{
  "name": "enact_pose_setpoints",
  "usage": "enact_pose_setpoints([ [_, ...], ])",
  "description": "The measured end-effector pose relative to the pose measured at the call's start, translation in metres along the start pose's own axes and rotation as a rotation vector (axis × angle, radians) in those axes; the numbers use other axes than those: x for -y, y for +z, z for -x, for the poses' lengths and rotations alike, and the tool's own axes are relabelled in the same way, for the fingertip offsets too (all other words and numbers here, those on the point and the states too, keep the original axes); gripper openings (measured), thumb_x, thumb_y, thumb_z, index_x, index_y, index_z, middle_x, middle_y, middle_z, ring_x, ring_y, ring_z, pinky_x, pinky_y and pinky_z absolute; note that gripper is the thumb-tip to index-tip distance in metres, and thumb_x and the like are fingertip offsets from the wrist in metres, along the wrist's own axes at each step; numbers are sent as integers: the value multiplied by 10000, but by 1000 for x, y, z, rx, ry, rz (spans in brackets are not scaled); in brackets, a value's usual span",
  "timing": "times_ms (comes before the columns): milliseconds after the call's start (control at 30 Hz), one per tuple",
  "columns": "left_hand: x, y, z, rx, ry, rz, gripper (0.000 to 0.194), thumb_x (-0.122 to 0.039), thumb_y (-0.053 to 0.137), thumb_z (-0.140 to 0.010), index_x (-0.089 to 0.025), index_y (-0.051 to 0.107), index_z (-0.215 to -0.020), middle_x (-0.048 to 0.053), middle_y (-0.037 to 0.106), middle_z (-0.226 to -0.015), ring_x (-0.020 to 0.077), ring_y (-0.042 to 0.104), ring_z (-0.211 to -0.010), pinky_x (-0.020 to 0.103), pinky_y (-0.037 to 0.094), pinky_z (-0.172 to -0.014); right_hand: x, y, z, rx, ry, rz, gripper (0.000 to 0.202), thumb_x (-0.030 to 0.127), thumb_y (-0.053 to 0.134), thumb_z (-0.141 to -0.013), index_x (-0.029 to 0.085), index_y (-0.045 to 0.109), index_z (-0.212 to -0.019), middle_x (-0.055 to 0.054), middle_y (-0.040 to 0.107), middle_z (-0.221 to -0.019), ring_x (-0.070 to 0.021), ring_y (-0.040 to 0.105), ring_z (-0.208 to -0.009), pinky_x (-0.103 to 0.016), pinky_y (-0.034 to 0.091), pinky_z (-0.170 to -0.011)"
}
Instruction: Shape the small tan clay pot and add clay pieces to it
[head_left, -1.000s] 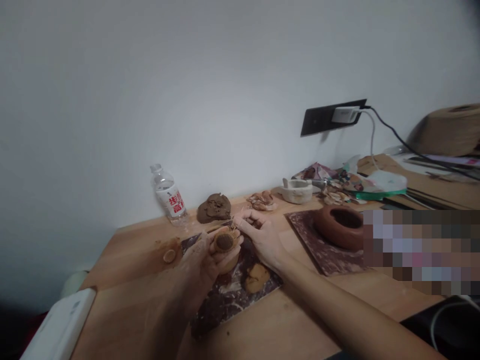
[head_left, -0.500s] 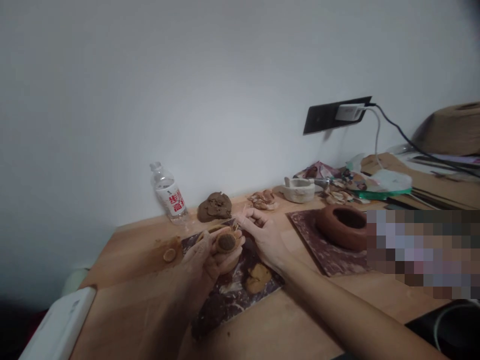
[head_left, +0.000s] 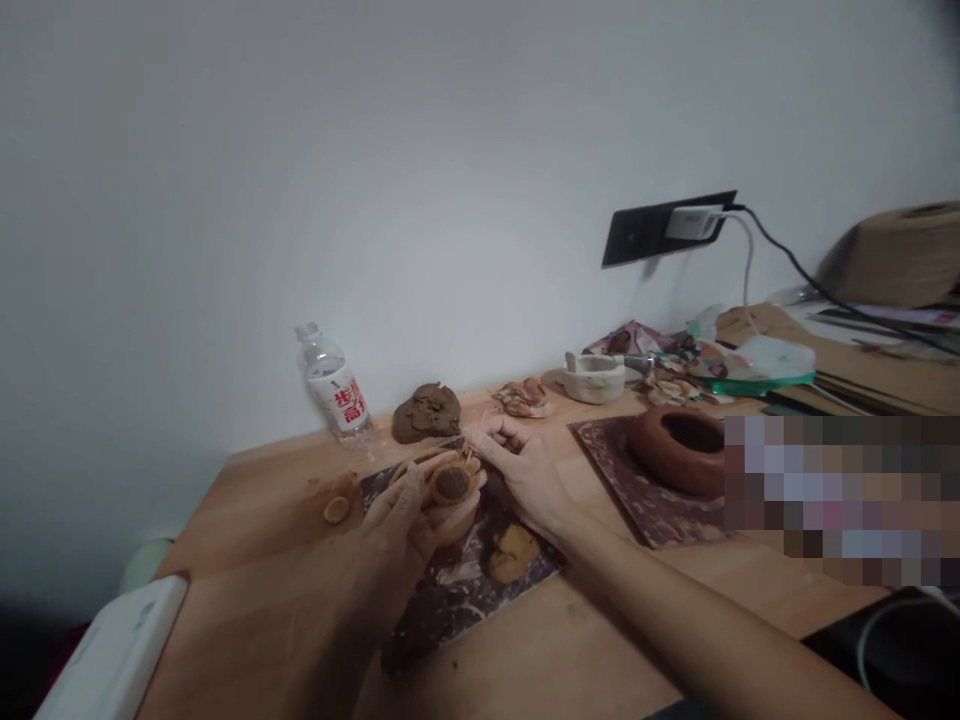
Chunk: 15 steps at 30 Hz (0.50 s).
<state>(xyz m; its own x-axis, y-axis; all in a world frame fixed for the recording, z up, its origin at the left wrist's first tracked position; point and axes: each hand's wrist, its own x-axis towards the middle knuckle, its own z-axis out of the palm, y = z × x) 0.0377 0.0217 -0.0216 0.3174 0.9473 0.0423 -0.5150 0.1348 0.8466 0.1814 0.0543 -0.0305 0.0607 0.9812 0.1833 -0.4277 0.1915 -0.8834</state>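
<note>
Head view is showing the left hand point(head_left: 405, 520) cradling a small round clay piece point(head_left: 453, 483) above a dark marbled board point(head_left: 465, 606) on the bench point(head_left: 240, 560). The right hand point(head_left: 521, 470) is holding its fingers curled just beside the piece; whether it is pinching something thin, I cannot tell. An ochre lump point(head_left: 514, 553) is lying on the board, and a brown mound point(head_left: 426, 413) is sitting beyond, near a bottle point(head_left: 335, 390).

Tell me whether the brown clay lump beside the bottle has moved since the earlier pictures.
No; judged against the wall socket, the brown clay lump has kept its place.
</note>
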Motion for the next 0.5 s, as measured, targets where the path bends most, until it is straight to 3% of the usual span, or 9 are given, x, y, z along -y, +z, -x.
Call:
enact_pose_setpoints([
  [200,2,-1,-2,-19,9,-13,264,-373,639,-831,-194,747,-994,65,744,-1060,251,656,-1063,351,507,-960,-1,0,0,17,-1,-12,298,416,788,-640,178,609,-631,38,581,-588,-96,489,-553,-223,379,-529],
  [400,3,-6,-2,-3,28,-22,275,-403,649,-817,-213,745,-991,55,741,-1073,259,658,-1063,374,496,-976,0,1,-1,25,114,-235,323,401,827,-597,179,594,-627,53,578,-564,-79,481,-493,-216,366,-502],
  [500,3,-7,-2,7,7,-27,258,-390,640,-825,-222,742,-992,45,745,-1061,258,660,-1059,369,501,-966,0,0,-1,39,117,-240,301,379,830,-603,174,613,-641,44,601,-592,-81,500,-518,-212,373,-511],
])
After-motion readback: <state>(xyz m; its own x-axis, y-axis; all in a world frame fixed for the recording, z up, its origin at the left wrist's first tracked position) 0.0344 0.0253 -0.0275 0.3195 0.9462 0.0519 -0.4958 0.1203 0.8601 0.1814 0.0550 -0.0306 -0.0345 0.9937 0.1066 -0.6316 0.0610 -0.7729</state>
